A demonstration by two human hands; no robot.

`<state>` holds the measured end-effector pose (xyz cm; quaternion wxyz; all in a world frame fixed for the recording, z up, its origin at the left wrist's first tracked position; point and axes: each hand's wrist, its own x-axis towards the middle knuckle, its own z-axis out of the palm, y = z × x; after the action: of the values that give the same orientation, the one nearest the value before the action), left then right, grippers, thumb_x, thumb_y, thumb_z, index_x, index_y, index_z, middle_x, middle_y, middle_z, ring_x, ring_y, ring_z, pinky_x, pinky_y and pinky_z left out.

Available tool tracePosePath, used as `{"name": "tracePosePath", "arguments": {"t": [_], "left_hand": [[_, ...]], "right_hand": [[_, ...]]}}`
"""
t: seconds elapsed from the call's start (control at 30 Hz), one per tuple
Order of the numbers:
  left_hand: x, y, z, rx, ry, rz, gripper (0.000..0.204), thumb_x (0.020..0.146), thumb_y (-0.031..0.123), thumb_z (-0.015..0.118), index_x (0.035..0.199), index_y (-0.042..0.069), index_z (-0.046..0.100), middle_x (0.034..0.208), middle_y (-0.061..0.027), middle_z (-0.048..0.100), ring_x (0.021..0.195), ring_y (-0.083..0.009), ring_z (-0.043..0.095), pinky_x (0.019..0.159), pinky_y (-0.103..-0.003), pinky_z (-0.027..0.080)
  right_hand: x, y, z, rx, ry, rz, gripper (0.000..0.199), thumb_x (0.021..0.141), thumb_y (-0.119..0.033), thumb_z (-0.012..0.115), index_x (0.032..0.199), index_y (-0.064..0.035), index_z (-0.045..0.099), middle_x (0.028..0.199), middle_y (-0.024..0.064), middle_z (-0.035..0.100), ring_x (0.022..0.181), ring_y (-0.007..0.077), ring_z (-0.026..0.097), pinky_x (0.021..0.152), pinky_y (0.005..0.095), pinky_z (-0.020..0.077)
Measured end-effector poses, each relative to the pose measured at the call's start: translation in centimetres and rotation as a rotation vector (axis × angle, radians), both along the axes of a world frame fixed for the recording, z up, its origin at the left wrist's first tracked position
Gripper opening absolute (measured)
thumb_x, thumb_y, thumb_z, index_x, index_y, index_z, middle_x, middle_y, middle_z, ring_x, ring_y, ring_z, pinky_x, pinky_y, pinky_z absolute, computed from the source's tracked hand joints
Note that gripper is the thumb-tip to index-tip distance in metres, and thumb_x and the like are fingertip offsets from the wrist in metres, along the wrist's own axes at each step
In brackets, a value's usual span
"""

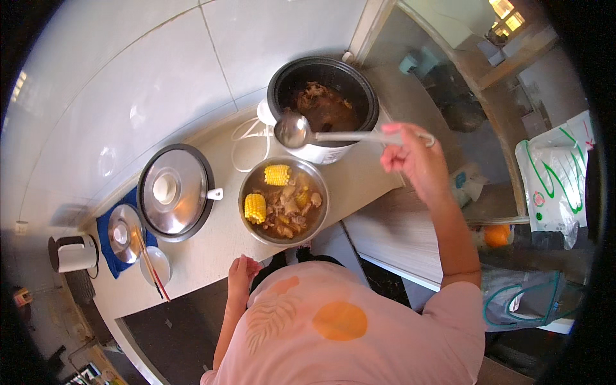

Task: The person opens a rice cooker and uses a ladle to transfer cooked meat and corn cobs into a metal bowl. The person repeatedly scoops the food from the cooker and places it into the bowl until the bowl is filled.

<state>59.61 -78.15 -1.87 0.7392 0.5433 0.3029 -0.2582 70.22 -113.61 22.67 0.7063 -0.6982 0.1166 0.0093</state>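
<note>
Right hand [416, 160] clamped on ladle [301, 131], mid-frame between pot [324, 96] and bowl [283, 201] (already quite full). Left hand [242, 269] loose on counter [212, 247] edge, empty. Spill risk if ladle tilts.

The pale desk [212, 253] carries a steel bowl [283, 201] of soup, a black cooker pot [323, 106], a big lid [174, 191], a blue cloth [110, 247] and a small white bowl [156, 265].
</note>
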Motion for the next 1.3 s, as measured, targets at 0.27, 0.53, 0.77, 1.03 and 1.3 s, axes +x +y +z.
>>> {"name": "tracePosePath", "arguments": {"t": [0.27, 0.53, 0.77, 1.03, 1.3], "left_hand": [[1.0, -0.6, 0.7, 0.046, 0.034, 0.000, 0.027, 0.089, 0.029, 0.041, 0.082, 0.004, 0.049, 0.073, -0.0062, 0.055, 0.066, -0.0171, 0.056, 0.060, -0.027, 0.044], [1.6, -0.9, 0.8, 0.053, 0.037, -0.006, 0.029, 0.089, 0.030, 0.039, 0.082, 0.003, 0.049, 0.072, -0.0081, 0.054, 0.065, -0.0189, 0.056, 0.058, -0.028, 0.045], [2.0, -1.3, 0.7, 0.052, 0.054, -0.021, 0.030, 0.089, 0.030, 0.040, 0.082, 0.003, 0.049, 0.072, -0.0082, 0.054, 0.066, -0.0192, 0.056, 0.059, -0.029, 0.046], [2.2, -1.3, 0.5, 0.062, 0.070, -0.020, 0.030, 0.089, 0.031, 0.040, 0.081, 0.003, 0.049, 0.071, -0.0079, 0.054, 0.066, -0.0192, 0.056, 0.059, -0.029, 0.046], [2.1, -1.1, 0.2, 0.071, 0.077, -0.031, 0.028, 0.089, 0.029, 0.040, 0.081, 0.003, 0.049, 0.072, -0.0076, 0.055, 0.066, -0.0180, 0.056, 0.060, -0.028, 0.045]], "right_hand": [[5.1, -3.8, -4.0, -0.949, -0.291, 0.246, 0.022, 0.085, -0.016, 0.045, 0.101, -0.0034, 0.054, 0.072, 0.0117, 0.058, 0.070, 0.0224, 0.057, 0.063, 0.0318, 0.0454], [4.8, -3.4, -5.2, -1.053, -0.332, 0.333, 0.020, 0.082, -0.013, 0.049, 0.098, -0.0020, 0.053, 0.078, 0.0184, 0.059, 0.070, 0.0345, 0.057, 0.063, 0.0400, 0.0460], [5.3, -3.4, -4.8, -1.069, -0.484, 0.335, 0.019, 0.081, -0.012, 0.048, 0.096, -0.0001, 0.052, 0.070, 0.0192, 0.058, 0.064, 0.0330, 0.058, 0.058, 0.0394, 0.0464], [5.1, -2.6, -4.9, -1.294, -0.434, 0.429, 0.017, 0.079, -0.011, 0.050, 0.090, 0.0017, 0.052, 0.068, 0.0195, 0.058, 0.064, 0.0329, 0.058, 0.057, 0.0404, 0.0465], [5.5, -2.9, -4.2, -1.210, -0.434, 0.378, 0.017, 0.079, -0.010, 0.051, 0.094, -0.0014, 0.052, 0.071, 0.0174, 0.059, 0.065, 0.0322, 0.058, 0.058, 0.0391, 0.0462]]}}
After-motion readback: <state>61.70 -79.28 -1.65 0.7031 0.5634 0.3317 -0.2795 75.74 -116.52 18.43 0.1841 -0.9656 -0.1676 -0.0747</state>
